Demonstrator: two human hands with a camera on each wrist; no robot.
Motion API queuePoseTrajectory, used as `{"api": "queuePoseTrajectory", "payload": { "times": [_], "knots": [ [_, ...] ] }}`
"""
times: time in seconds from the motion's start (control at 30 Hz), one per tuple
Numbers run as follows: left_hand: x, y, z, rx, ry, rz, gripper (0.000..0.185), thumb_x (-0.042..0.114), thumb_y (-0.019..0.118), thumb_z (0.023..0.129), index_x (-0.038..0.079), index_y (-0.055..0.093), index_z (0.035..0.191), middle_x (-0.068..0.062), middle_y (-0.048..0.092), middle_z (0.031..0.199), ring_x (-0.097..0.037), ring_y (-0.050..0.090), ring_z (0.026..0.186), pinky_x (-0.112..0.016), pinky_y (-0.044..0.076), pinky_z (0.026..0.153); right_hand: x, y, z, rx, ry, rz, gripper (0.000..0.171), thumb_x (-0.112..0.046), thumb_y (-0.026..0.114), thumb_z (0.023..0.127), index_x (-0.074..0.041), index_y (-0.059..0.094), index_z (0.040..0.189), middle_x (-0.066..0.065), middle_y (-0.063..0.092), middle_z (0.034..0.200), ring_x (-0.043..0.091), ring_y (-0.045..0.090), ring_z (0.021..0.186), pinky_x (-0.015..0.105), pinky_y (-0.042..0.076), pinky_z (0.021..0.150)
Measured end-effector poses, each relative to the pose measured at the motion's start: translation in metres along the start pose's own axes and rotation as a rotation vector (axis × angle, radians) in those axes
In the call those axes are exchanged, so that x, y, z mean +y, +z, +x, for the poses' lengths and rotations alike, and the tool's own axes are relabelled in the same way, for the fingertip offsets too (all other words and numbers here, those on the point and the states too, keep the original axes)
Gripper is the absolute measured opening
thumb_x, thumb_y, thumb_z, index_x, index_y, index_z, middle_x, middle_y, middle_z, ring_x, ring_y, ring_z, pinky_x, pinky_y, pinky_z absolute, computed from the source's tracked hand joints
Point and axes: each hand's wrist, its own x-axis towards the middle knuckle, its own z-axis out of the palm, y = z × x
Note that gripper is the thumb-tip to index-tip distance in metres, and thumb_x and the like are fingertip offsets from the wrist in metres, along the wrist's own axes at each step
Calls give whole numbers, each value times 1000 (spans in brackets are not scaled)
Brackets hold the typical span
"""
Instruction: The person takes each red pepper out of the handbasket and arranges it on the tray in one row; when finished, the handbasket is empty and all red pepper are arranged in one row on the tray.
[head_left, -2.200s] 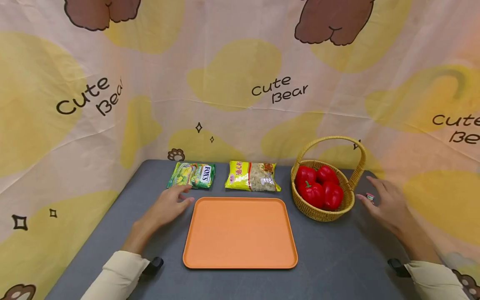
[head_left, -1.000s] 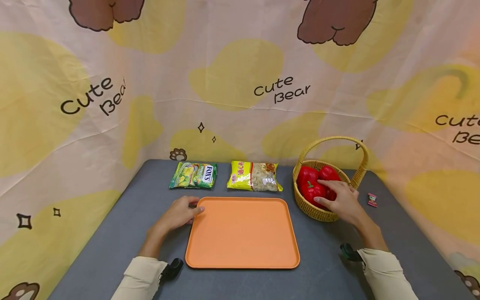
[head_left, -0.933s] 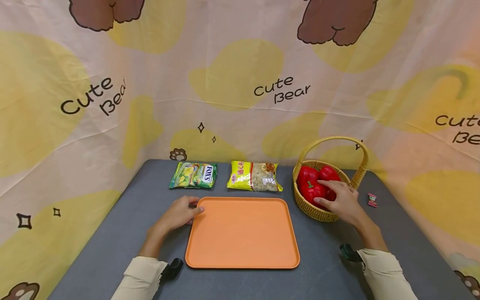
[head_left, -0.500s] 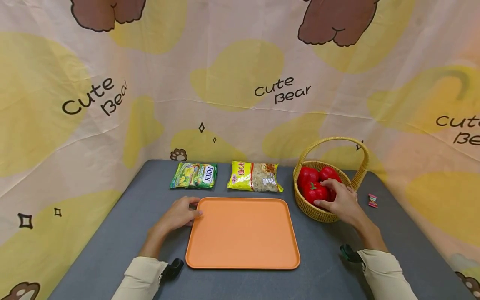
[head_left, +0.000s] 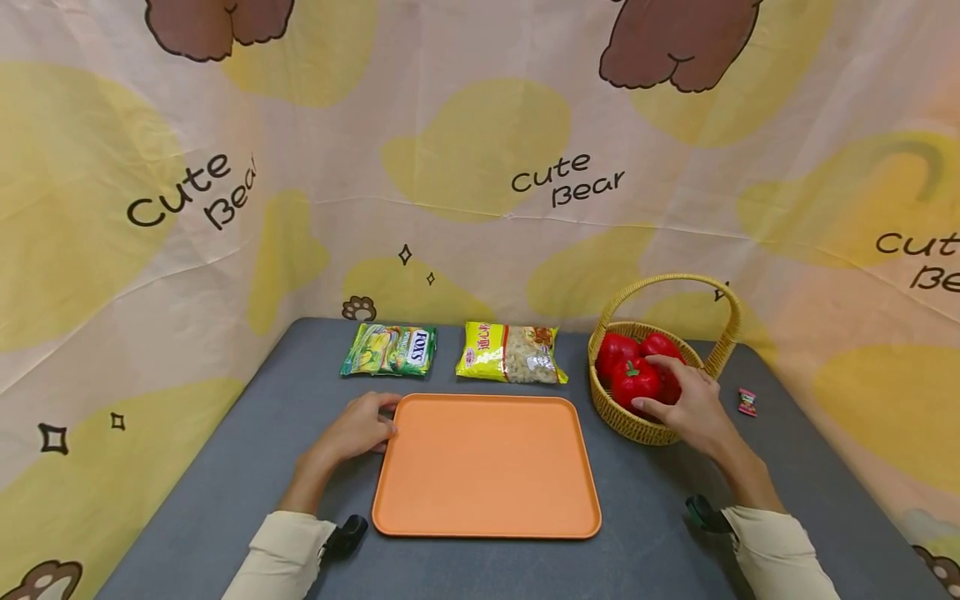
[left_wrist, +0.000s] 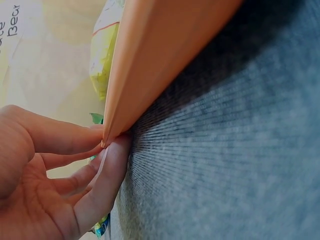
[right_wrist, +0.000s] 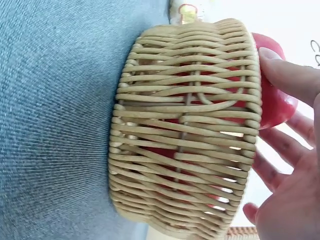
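My left hand [head_left: 360,427] is at the far left corner of the orange tray [head_left: 487,467]. In the left wrist view the thumb and fingers pinch the rim of the tray [left_wrist: 150,55]. On the right, my right hand [head_left: 699,408] reaches into a wicker basket [head_left: 624,423] and grips the front red bell pepper [head_left: 634,381], thumb on its near side. The right wrist view shows that pepper [right_wrist: 277,102] standing above the basket rim; its far side is hidden. Several red bell peppers share the basket, partly covered by the hand.
A green FOX'S candy bag [head_left: 390,350] and a yellow pasta bag [head_left: 512,353] lie along the back of the grey table [head_left: 645,533]. One small wrapped candy [head_left: 747,402] lies right of the basket. The arched basket handle [head_left: 675,277] rises behind the peppers.
My right hand has moved left from beside the candy into the basket and taken hold of a pepper, which has shifted slightly. The left hand has come to the tray's corner and pinched it.
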Motion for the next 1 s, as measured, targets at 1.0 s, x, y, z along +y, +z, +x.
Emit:
{"api": "queuePoseTrajectory", "payload": {
  "times": [1.0],
  "knots": [
    [1, -1, -1, -17, -51, 17, 52, 1, 63, 87, -1, 50, 137, -15, 60, 113, -18, 64, 82, -32, 58, 57, -62, 9, 0, -11, -148, 84, 88, -16, 87, 70, -14, 43, 145, 9, 43, 135, 25, 46, 120, 31, 55, 89]
  ]
}}
